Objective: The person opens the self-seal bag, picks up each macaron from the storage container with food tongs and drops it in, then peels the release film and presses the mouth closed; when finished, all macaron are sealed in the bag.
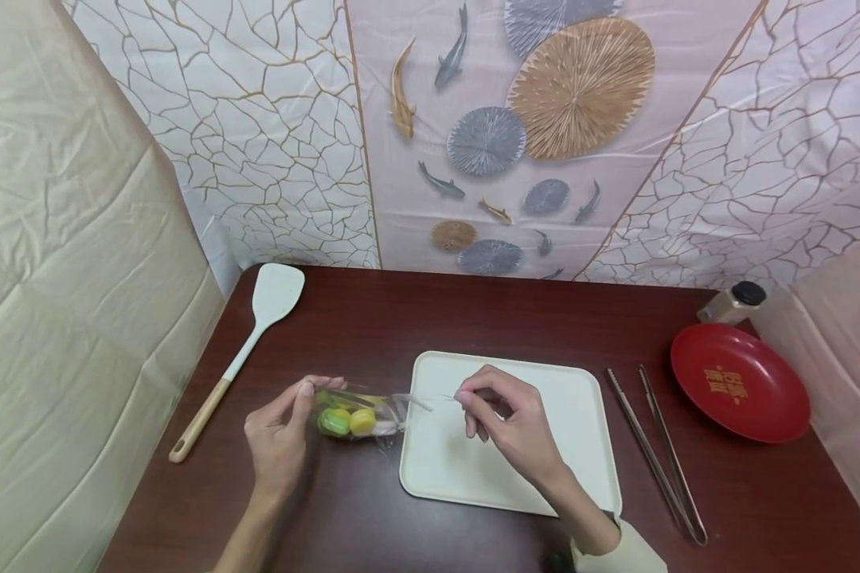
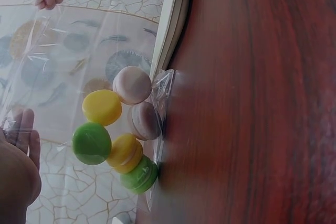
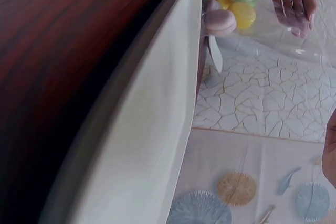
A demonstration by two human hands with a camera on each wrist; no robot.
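A clear plastic bag [image 1: 383, 402] is stretched between both hands, low over the table beside the tray. Inside lie several macarons: green [image 2: 92, 144], yellow [image 2: 102, 107] and pale pinkish ones [image 2: 132, 85], gathered along its lower side. My left hand [image 1: 279, 434] pinches the left end of the bag near the green macarons, thumb against the fingers. With thumb and forefinger, my right hand [image 1: 509, 414] pinches the film at the other end, over the tray. The film also overlaps the left hand's fingers [image 3: 294, 11] in the right wrist view.
A cream tray [image 1: 466, 469] lies under the right hand. Metal tongs [image 1: 662, 461], a red plate [image 1: 767, 382] and a black-capped jar [image 1: 731, 304] are on the right. On the left rests a white spatula [image 1: 258, 326] with a wooden handle. Patterned cloth [image 1: 279, 159] hangs behind the table.
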